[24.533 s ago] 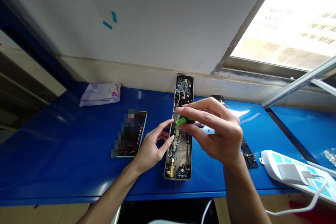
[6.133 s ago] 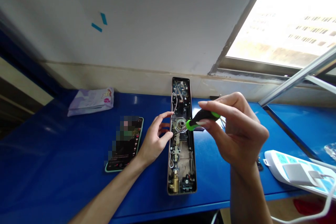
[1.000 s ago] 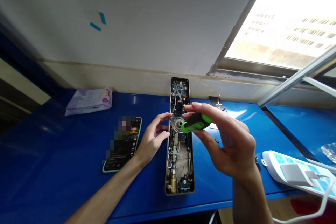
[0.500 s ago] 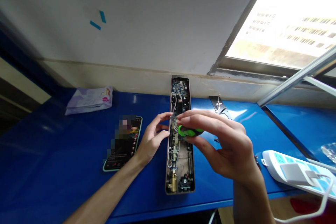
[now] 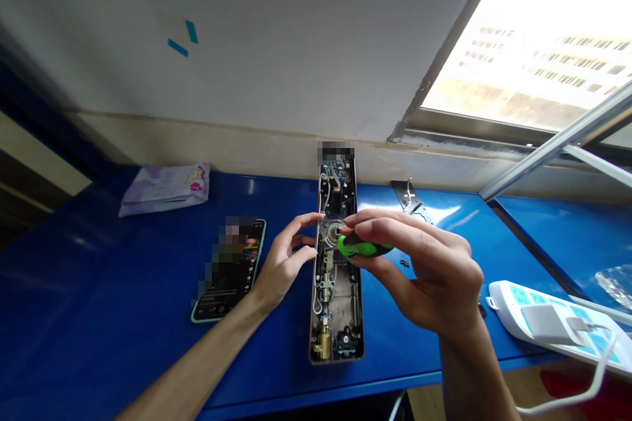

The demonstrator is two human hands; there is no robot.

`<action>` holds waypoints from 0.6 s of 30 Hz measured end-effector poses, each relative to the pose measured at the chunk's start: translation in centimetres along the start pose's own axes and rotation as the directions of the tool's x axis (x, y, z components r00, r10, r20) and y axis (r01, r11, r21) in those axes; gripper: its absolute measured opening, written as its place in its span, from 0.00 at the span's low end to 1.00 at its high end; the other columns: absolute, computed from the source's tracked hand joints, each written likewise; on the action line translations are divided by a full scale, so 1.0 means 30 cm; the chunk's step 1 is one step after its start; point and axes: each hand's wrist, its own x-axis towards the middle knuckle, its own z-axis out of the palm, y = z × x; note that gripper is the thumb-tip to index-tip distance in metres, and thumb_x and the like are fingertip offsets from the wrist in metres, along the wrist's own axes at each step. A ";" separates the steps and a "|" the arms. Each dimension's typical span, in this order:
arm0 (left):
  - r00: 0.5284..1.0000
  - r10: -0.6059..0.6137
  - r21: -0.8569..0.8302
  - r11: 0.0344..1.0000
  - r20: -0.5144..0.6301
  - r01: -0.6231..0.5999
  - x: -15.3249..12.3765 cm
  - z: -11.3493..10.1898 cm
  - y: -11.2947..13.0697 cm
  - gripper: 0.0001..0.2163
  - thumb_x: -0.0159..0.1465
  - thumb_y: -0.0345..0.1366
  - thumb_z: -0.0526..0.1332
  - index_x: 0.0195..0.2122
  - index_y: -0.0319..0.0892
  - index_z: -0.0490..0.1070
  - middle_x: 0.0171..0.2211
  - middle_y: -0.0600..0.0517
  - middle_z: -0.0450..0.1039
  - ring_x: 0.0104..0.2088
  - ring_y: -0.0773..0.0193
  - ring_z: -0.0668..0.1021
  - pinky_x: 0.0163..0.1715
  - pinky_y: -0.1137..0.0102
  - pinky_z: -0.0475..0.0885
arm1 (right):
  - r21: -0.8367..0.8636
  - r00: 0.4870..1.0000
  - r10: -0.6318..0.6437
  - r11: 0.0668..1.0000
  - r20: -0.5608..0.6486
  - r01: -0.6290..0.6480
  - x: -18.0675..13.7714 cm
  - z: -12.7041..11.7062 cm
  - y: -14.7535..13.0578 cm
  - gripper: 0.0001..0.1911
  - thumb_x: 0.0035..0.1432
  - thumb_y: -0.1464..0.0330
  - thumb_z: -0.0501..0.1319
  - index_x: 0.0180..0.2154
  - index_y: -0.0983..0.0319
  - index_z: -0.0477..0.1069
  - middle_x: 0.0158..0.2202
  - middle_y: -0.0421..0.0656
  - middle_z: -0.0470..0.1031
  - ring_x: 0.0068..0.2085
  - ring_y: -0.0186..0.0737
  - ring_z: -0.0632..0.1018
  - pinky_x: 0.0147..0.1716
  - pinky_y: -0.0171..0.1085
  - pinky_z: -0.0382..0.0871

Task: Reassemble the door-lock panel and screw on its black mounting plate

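A long narrow door-lock body (image 5: 336,316) lies opened on the blue table (image 5: 99,289), its wires, round metal part and brass piece showing. My right hand (image 5: 429,276) is closed around a green-and-black screwdriver (image 5: 363,247), whose tip end points into the lock's middle. My left hand (image 5: 286,263) rests against the lock's left edge, with thumb and fingertips curled apart and touching the casing. It holds nothing else.
A phone (image 5: 230,270) lies left of the lock and a purple packet (image 5: 165,187) at the back left. A metal plate (image 5: 409,200) and small screws (image 5: 405,263) lie to the lock's right. A white power strip (image 5: 557,332) with a plugged charger sits at the right edge.
Over the last second my right hand has dipped toward the lock and turned the screwdriver slightly. My left hand has stayed on the casing edge.
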 end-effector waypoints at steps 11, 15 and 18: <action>0.999 0.004 0.021 1.000 -0.049 -0.003 0.001 0.016 0.003 0.21 0.57 0.35 0.65 0.54 0.45 0.77 0.57 0.48 0.78 0.44 0.56 0.79 0.51 0.60 0.74 | 0.010 0.982 0.160 0.987 -0.097 -0.160 -0.065 0.005 0.019 0.33 0.62 0.83 0.67 0.63 0.52 0.72 0.55 0.43 0.83 0.53 0.43 0.85 0.51 0.44 0.84; 0.998 -0.003 0.023 1.000 -0.058 0.004 0.001 0.016 -0.002 0.21 0.58 0.36 0.65 0.54 0.45 0.78 0.56 0.49 0.78 0.46 0.55 0.78 0.51 0.61 0.74 | -0.071 0.963 0.114 0.988 -0.243 -0.135 -0.077 -0.006 0.040 0.32 0.59 0.82 0.70 0.61 0.53 0.74 0.51 0.42 0.84 0.51 0.43 0.86 0.48 0.42 0.84; 0.998 -0.016 0.019 1.000 -0.059 0.017 0.001 0.016 -0.001 0.21 0.58 0.37 0.65 0.54 0.45 0.78 0.56 0.49 0.78 0.47 0.55 0.78 0.52 0.61 0.74 | -0.027 0.890 0.109 0.990 -0.443 -0.135 -0.074 -0.015 0.050 0.26 0.59 0.80 0.70 0.56 0.55 0.76 0.45 0.40 0.83 0.45 0.42 0.87 0.42 0.41 0.85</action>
